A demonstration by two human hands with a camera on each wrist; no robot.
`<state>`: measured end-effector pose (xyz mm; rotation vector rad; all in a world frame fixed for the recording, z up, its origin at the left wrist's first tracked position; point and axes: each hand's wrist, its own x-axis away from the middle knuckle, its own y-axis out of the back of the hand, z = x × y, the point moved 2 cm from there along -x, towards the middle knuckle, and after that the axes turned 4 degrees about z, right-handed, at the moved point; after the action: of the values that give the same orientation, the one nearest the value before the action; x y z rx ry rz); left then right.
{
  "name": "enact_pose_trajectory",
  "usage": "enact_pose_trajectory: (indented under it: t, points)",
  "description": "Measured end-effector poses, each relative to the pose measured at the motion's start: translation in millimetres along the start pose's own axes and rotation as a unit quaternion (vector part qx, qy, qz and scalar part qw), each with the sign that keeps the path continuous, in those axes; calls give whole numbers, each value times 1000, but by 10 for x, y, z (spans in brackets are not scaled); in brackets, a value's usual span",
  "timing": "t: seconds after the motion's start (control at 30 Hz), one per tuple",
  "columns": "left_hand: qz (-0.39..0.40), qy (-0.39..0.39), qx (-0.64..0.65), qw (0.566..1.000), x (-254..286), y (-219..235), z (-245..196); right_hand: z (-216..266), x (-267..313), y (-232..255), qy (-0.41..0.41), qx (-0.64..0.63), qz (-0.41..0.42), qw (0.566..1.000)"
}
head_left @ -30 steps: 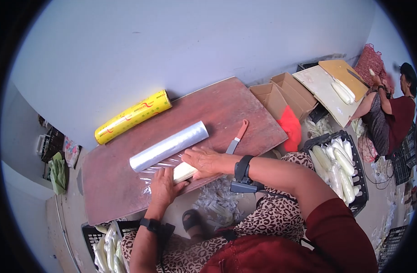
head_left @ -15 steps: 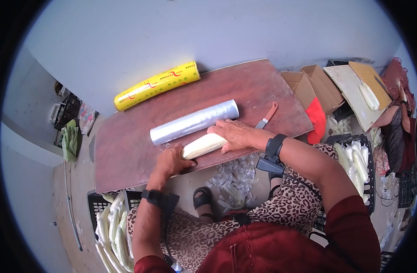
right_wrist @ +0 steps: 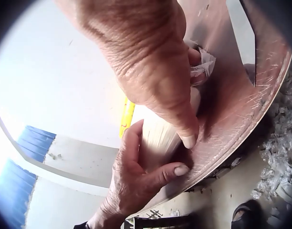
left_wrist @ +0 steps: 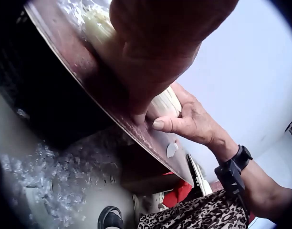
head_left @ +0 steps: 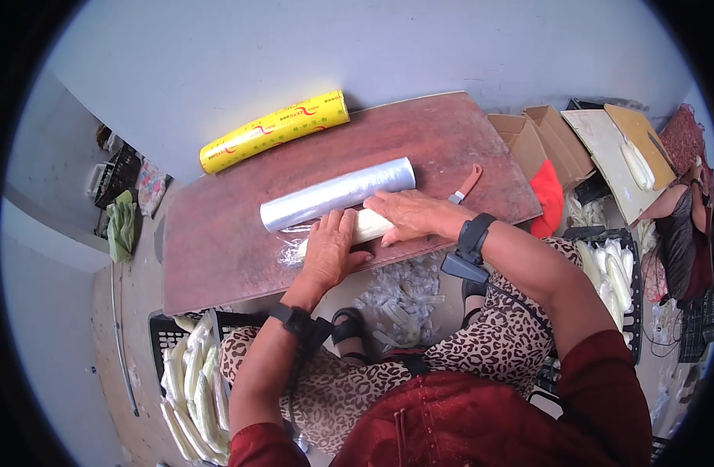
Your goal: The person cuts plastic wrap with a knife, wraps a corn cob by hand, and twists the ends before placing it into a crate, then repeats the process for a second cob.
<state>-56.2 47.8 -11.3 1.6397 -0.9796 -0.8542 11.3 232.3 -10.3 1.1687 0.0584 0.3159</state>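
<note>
A pale, long vegetable (head_left: 370, 225) lies near the front edge of the reddish-brown board, partly wrapped in clear film. My left hand (head_left: 328, 251) lies over its left part, fingers across the top and thumb at the near side. Around its right end curls my right hand (head_left: 410, 216), with the thumb on the near side. In the right wrist view the vegetable's pale side (right_wrist: 158, 138) shows between both hands. Just behind it lies a roll of clear film (head_left: 337, 193). Loose film (head_left: 291, 251) spreads by the vegetable's left end.
A yellow printed roll (head_left: 275, 131) lies at the board's back edge. The knife (head_left: 467, 184) rests right of my right hand. Crates of pale vegetables (head_left: 197, 389) stand at left and right. Cardboard boxes (head_left: 555, 144) and a red cloth or bag (head_left: 545, 198) are beyond the board's right edge.
My left hand has moved from the vegetable's left end to over its top, and clear film shows again at that end. My right hand stays at the right end.
</note>
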Motion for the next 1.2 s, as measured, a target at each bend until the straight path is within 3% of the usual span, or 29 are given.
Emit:
enact_pose_trajectory:
  t: [0.1, 0.3, 0.43, 0.53, 0.63, 0.73, 0.83, 1.0, 1.2]
  points:
    - [6, 26, -1, 1000, -42, -21, 56, -81, 63, 25, -55, -6, 12, 998]
    - [-7, 38, 20, 999, -96, -58, 146, -348, 164, 20, -41, 24, -45, 998]
    - [-2, 49, 27, 998, -116, -32, 160, -454, 377, 250, -158, 192, 41, 968]
    - [11, 54, 25, 998, -142, -24, 167, -255, 382, 449, -123, 155, -44, 979]
    - [9, 44, 24, 999, -152, -43, 185, 89, 298, 463, 13, -1, -170, 985]
    - [-7, 25, 44, 999, -139, -45, 173, 238, 156, 194, 107, 55, -181, 976]
    - [17, 20, 55, 998, -65, -52, 136, 246, 91, -111, 40, 147, -89, 984]
    - [14, -12, 65, 998, 19, -21, 128, 226, 73, -194, 49, 161, -75, 983]
    - [70, 29, 80, 994, 114, -17, 269, 230, 121, -165, 64, 131, -98, 984]
